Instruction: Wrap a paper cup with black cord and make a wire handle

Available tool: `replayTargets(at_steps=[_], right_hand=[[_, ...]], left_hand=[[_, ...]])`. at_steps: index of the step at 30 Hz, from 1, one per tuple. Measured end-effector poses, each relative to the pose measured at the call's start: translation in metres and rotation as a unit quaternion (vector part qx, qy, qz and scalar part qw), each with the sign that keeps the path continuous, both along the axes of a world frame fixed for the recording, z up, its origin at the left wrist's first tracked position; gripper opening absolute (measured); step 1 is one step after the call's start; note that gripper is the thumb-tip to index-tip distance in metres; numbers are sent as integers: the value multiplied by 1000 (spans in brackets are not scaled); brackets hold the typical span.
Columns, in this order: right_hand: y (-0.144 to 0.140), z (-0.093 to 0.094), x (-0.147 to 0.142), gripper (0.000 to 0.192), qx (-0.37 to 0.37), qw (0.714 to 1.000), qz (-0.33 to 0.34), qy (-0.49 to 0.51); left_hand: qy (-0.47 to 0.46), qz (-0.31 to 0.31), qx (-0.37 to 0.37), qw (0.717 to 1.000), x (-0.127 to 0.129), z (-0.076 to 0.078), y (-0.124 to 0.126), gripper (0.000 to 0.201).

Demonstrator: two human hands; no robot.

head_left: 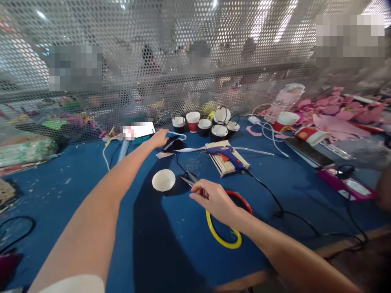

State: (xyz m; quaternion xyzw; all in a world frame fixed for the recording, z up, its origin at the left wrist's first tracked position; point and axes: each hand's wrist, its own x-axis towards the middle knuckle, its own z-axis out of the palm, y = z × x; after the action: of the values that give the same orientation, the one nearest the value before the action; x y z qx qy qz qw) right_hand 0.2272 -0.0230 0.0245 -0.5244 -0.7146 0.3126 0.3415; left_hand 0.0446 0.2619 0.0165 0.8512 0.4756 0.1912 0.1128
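Observation:
My left hand (159,137) reaches far across the blue table (91,183) and touches a white ribbon (183,149) and a dark piece near a phone (139,130). My right hand (215,199) rests on scissors (191,179) with a red handle loop (244,200) and a yellow handle loop (221,239), fingers closed near the blades. A small white paper cup (163,180) sits just left of the scissor tips.
A blue glue gun (227,154) lies on a bundle of wooden sticks (224,165), its black cord (284,211) trailing right. Several black and red cups (204,124) stand at the back. Pink cut-outs (332,116) pile at right. A perforated mesh screen (195,61) borders the table.

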Motion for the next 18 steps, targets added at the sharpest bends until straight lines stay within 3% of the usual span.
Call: replayTargets(at_steps=[3,7,9,13,18], right_hand=[[2,-3,1,10,6,1000,-1,-13],[5,-7,3,11,14,1000,3,-27],[6,-9,3,11,27,999,6,-33],[6,-6,4,11,44,998,6,-38],[4,-1,3,12,42,997,20,-55]], left_hand=[[-35,35,1,999,21,-5,30,58],[-69,62,8,996,42,-10,50,75],[-67,66,13,995,48,-11,53,69],[-50,70,29,996,49,-3,47,32],[-33,39,51,997,49,20,21,33]])
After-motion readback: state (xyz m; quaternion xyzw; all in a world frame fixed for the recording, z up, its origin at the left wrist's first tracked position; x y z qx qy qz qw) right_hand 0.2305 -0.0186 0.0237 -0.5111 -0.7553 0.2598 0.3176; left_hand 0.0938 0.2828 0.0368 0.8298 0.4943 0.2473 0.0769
